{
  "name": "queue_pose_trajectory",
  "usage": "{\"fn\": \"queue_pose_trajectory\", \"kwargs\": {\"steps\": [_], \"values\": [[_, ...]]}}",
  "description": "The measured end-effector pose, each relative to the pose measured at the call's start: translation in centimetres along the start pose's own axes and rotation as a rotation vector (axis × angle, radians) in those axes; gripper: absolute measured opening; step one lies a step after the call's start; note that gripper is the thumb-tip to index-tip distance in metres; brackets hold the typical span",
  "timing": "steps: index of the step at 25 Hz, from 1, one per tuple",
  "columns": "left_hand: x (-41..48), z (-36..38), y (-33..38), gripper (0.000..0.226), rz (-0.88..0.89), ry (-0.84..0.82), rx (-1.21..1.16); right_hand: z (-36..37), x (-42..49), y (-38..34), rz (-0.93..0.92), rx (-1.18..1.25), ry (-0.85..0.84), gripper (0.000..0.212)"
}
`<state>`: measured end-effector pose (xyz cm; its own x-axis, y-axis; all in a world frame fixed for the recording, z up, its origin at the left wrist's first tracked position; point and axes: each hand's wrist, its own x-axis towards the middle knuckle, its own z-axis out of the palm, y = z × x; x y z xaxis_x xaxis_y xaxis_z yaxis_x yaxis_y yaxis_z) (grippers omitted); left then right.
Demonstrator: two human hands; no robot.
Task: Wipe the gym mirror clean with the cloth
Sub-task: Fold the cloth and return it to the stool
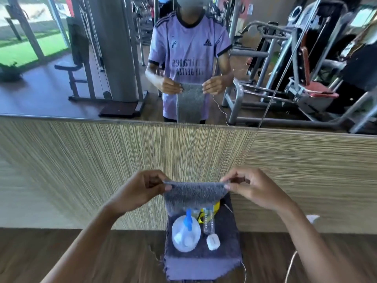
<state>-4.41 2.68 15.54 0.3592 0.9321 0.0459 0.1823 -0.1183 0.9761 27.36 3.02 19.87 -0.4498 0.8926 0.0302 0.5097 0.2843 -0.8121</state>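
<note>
A grey cloth (193, 195) hangs stretched between my two hands, in front of the striped wall panel. My left hand (140, 189) pinches its upper left corner. My right hand (253, 186) pinches its upper right corner. The gym mirror (106, 58) fills the wall above the panel and reflects a person in a lilac shirt holding the same cloth by its top edge. The cloth's lower edge covers part of the items lying on the floor below.
On the wooden floor lies a purple mat (202, 262) with a clear spray bottle (185, 233) with a blue trigger, a small plastic bottle (209, 224) and a white case (213, 243). A thin cable (290, 264) trails at the right. The mirror reflects gym machines.
</note>
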Motion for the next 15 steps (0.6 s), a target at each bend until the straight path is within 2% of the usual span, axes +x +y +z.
{"fn": "queue_pose_trajectory", "kwargs": {"steps": [2, 5, 9, 13, 15], "values": [[-1.6, 0.7, -2.8, 0.006, -0.043, -0.046, -0.035, 1.8, -1.0, 1.7, 0.045, 0.007, -0.054, 0.008], [-2.9, 1.3, -6.8, 0.027, -0.112, -0.079, -0.059, 4.5, -1.4, 4.4, 0.131, 0.022, -0.154, 0.010], [-2.9, 2.0, -10.3, 0.035, -0.193, -0.033, -0.048, 6.8, -0.1, 7.2, 0.253, 0.089, -0.199, 0.004], [-2.6, 2.2, -11.2, 0.064, -0.195, 0.003, -0.066, 7.6, 0.8, 8.0, 0.322, 0.170, -0.247, 0.004], [-1.8, 2.3, -10.0, 0.054, -0.184, 0.027, -0.124, 7.3, 1.4, 7.3, 0.291, 0.211, -0.194, 0.004]]}}
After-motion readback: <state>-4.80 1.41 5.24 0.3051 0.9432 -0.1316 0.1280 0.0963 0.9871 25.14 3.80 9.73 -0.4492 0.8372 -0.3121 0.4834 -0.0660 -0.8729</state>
